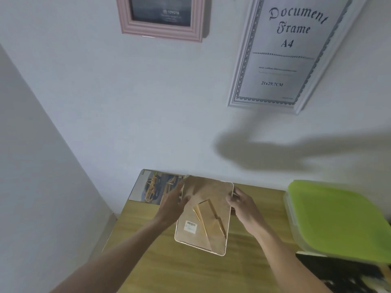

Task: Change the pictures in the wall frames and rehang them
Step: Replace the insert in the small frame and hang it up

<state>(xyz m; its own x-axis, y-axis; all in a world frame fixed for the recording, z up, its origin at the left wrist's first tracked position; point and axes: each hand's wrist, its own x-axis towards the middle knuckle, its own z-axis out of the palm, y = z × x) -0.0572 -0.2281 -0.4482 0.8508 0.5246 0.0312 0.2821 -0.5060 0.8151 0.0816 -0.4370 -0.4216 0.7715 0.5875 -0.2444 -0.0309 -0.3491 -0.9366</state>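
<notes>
A small frame (203,233) lies face down on the wooden table (190,269), showing its brown backing board, a folded stand and a barcode sticker. My left hand (172,205) grips its upper left edge. My right hand (243,205) grips its upper right edge, thumb on the rim. A car picture (151,188) lies flat behind the frame at the table's far left corner. On the wall hang a pink frame (161,28) holding a dark Toyota picture and a white document frame (296,53) with an A4 insert.
A clear plastic box with a green lid (336,216) stands on the table at the right. A dark object (342,273) lies in front of it. The table sits in a corner, with walls behind and to the left.
</notes>
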